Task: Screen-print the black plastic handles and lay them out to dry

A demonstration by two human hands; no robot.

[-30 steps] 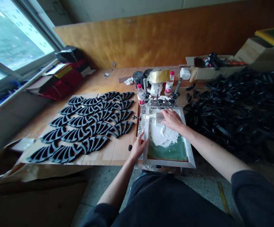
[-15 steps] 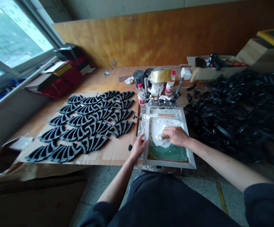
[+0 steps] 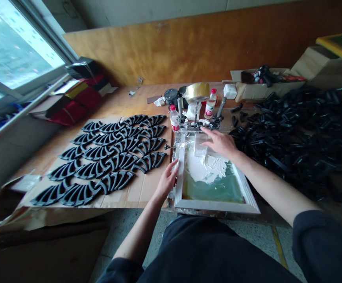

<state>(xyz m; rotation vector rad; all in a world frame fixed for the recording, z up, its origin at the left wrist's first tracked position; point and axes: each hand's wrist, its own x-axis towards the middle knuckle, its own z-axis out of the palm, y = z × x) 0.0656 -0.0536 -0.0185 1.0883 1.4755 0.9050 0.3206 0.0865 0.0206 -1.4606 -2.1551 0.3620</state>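
Observation:
A metal-framed screen (image 3: 216,206) with a green mesh lies in front of me, white paste (image 3: 206,167) spread over its middle. Over the screen's far part is my right hand (image 3: 222,144), fingers stretched toward the clamp hardware (image 3: 200,126); nothing shows in its grasp. Just below those fingers, a pale flat piece (image 3: 200,144) rests at the top of the paste. My left hand (image 3: 168,177) is at the frame's left edge, fingers extended and apart from the thumb, with no object visible in it.
Rows of black curved parts (image 3: 120,161) cover cardboard on the left. A heap of black parts (image 3: 291,137) fills the right. Behind the screen stand two red-capped bottles (image 3: 174,119), a black tub (image 3: 171,96) and a tape roll (image 3: 197,91). Boxes (image 3: 271,91) sit at the back right.
My right hand has moved away from me, off the paste, and its fingers have opened. The screen frame looks raised and larger at its near end. My left hand has shifted slightly left.

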